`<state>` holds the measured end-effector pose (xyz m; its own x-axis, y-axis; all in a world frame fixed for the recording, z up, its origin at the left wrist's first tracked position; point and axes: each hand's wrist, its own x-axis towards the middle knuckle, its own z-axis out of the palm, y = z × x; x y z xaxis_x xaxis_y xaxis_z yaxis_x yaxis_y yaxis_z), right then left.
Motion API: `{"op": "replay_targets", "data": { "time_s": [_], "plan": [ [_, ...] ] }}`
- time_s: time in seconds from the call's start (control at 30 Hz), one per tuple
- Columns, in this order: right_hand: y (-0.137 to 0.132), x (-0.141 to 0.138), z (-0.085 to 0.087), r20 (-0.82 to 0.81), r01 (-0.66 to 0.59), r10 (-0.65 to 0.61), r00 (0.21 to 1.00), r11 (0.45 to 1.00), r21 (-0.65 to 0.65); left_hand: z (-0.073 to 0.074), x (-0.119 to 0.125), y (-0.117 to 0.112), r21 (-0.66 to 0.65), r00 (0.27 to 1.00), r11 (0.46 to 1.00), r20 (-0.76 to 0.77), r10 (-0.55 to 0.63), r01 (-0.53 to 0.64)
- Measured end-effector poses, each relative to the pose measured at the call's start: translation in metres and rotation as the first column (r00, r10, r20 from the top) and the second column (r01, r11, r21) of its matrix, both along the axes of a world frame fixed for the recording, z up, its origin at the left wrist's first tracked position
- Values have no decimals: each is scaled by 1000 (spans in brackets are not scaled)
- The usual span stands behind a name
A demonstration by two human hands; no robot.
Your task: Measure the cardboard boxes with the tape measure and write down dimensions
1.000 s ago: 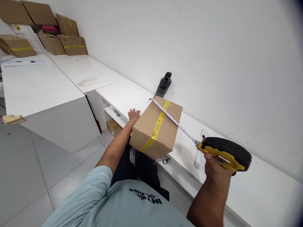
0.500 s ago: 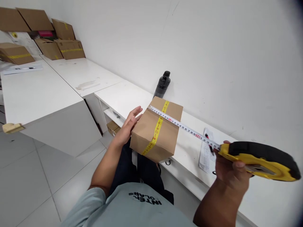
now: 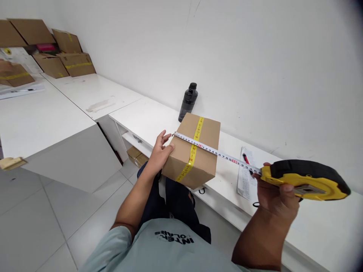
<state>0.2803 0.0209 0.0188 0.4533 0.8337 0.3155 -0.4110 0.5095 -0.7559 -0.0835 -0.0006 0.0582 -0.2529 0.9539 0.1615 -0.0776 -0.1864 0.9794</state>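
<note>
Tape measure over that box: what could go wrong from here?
The blade of the tape measure ends near an edge of the box; it might slip and spring back toward the right hand's fingers. The box seems to overhang the counter, so a nudge could tip it.

- The white wall (image 3: 255, 75) is lit brightly and evenly.
- A soft shadow is cast on the worktop (image 3: 153, 113) beside the carton (image 3: 183, 153).
- The right-hand corners are darkened and blurred.
- Shapes are stretched toward the edges.
- Numerals on the measuring blade (image 3: 217, 153) are rendered legibly.
</note>
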Motion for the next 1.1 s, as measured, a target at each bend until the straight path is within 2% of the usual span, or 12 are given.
{"op": "replay_targets", "data": {
  "time_s": [0.07, 0.1, 0.27, 0.47, 0.63, 0.83, 1.0, 1.1],
  "plan": [
    [0, -1, 1, 4, 2, -2, 1000, 1000, -5, 4, -3, 6, -16, 995, 996, -52, 85, -86],
    [1, -2, 1, 6, 0, 0, 1000, 1000, -7, 7, -4, 10, -18, 994, 996, -63, 88, -89],
    [4, -2, -1, 5, 12, -12, 1000, 1000, -4, 15, -2, 25, -11, 1000, 1000, -18, 7, -7],
    [4, 6, 2, 37, 38, -40, 998, 998, 44, 14, 9, 24, 89, 1000, 996, 6, 16, -17],
    [6, 4, 4, 11, 42, -44, 999, 992, 120, 16, 10, 23, 109, 1000, 994, 2, 2, -2],
    [14, -10, 0, -4, 9, -9, 1000, 996, 88, 12, 9, 24, 106, 999, 994, 49, 17, -22],
    [16, -22, -3, -65, 16, -12, 998, 998, 68, 4, 9, 26, 129, 999, 991, -20, 37, -35],
    [15, -27, -6, -74, 29, -23, 997, 997, 68, 5, 10, 26, 143, 999, 989, -31, 43, -38]
  ]
}}
